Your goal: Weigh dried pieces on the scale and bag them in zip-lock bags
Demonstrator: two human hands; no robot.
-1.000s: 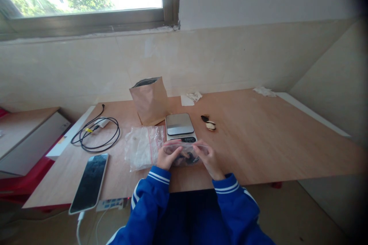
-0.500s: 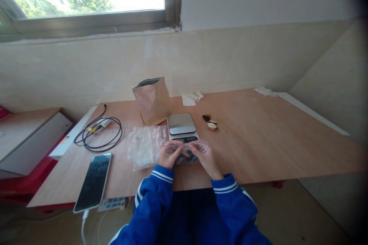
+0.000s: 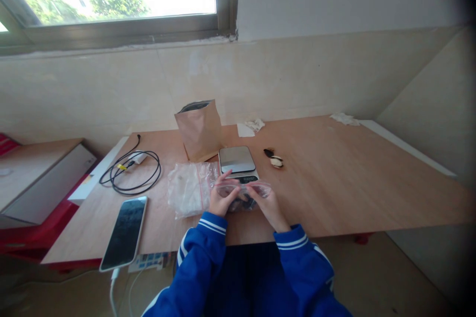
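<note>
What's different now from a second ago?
The right hand has moved in toward the left hand, which has lifted a finger. Both still pinch the clear plastic bag with a pinkish rim. The rectangular silver-topped scale, upright brown paper pouch and white-edged black phone stayed put.

At six o'clock, the bare left hand (image 3: 220,201) and clear plastic zip bag (image 3: 242,195) partly hide the silver-topped rectangular scale (image 3: 236,158); its black display (image 3: 248,179) is unreadably small. The bag's contents (image 3: 246,203) blur.

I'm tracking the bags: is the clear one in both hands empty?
Not empty: dark and pale pieces show through the clear bag that the left hand and right hand hold. How full, I cannot tell.
</note>
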